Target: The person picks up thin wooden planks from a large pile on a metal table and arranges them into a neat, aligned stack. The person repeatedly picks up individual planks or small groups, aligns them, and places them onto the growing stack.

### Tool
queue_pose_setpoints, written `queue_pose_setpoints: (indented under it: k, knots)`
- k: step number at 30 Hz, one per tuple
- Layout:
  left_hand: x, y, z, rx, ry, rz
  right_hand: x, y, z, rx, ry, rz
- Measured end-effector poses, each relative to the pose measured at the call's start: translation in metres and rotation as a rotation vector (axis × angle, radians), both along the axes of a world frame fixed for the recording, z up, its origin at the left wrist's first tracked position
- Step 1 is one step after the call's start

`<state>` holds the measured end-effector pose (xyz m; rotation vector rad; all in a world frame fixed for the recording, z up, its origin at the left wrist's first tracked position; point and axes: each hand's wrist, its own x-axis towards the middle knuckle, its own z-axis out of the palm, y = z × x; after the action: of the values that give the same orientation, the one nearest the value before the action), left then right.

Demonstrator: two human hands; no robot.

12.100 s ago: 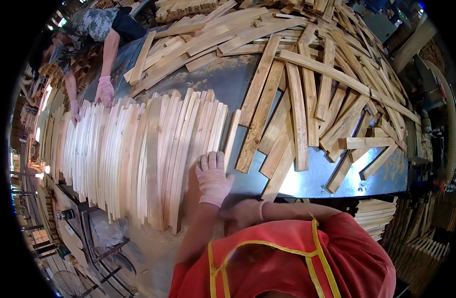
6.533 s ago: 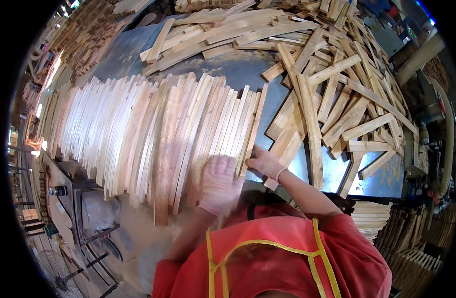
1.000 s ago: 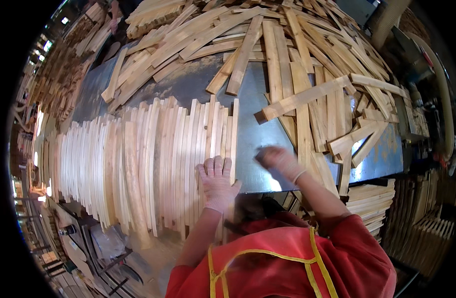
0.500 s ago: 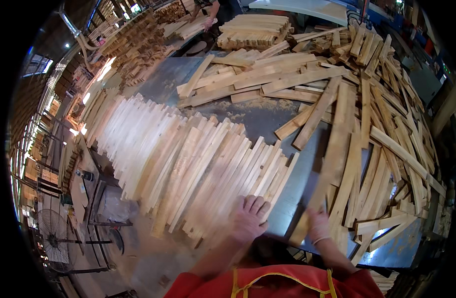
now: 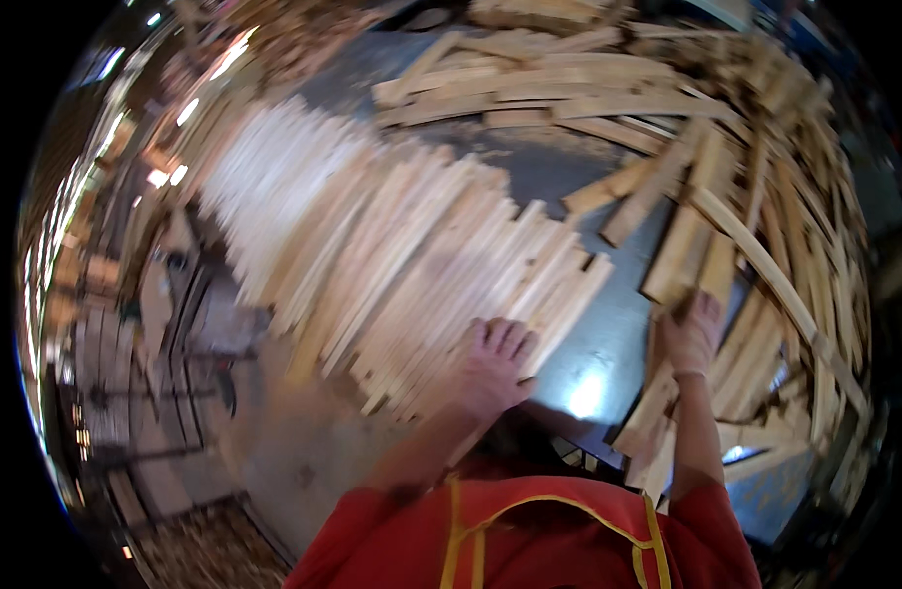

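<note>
A row of pale wooden slats [image 5: 412, 255] lies side by side on the metal table. My left hand [image 5: 495, 368] rests on the near ends of its rightmost slats, fingers spread and laid over the wood. On the right, my right hand [image 5: 693, 336] touches the near ends of wooden boards [image 5: 689, 231] in a loose pile. Motion blurs its fingers, so whether they grip a board is unclear. Another narrow board [image 5: 765, 260] crosses the pile at a slant just beyond that hand.
More boards [image 5: 539, 83] lie jumbled at the far side and all down the right. Bare metal tabletop [image 5: 593, 339] shows between the slats and the pile. To the left, below table level, stand a metal frame [image 5: 191, 363] and a bin of wood scraps [image 5: 211, 550].
My right hand has moved forward and right, from a blurred board near the table's front edge to the pile's board ends. My left hand stays on the slats. The whole view has shifted.
</note>
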<state>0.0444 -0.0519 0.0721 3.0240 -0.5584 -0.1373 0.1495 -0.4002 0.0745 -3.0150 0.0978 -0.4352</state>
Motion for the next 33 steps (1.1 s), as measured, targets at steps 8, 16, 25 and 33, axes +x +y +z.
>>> queue_pose_setpoints:
  k: [8, 16, 25, 33]
  knots:
    - [-0.010, 0.009, -0.007, 0.002, 0.075, 0.024, -0.046, -0.043, -0.036, 0.550, -0.009, -0.104]
    - [-0.031, 0.038, -0.019, -0.200, 0.071, 0.014, -0.100, 0.127, -0.054, 1.491, 0.242, -0.189]
    - [-0.200, 0.182, -0.065, -0.506, -0.481, 0.837, -0.122, 0.155, -0.065, 1.544, 0.444, -0.106]
    - [-0.190, 0.175, -0.118, -2.020, 0.148, 1.679, -0.114, 0.173, -0.086, 1.205, 0.314, -0.060]
